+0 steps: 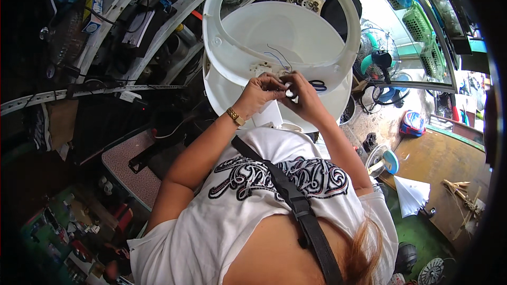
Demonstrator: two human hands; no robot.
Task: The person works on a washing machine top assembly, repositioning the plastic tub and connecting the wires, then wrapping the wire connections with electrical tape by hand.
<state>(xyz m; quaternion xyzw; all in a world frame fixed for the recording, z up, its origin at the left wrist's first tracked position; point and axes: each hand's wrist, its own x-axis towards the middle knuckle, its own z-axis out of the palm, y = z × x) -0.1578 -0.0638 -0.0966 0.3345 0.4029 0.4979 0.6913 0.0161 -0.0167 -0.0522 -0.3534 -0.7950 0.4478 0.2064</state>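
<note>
Both hands meet at the near rim of a large white plastic housing with a round opening. My left hand, with a gold-coloured watch on its wrist, is closed in a pinch; what its fingertips hold is hidden. My right hand is closed around a small white piece, whose kind I cannot tell. Thin dark and blue wires rise just beyond the fingers. Dark-handled scissors lie beside my right hand. Below the opening shows a white tub-like part.
Metal shelving crowded with parts stands at the left. A fan with teal blades is at the right. Farther down on that side, a wooden board bears a folded white umbrella. A pinkish padded surface lies by my left arm.
</note>
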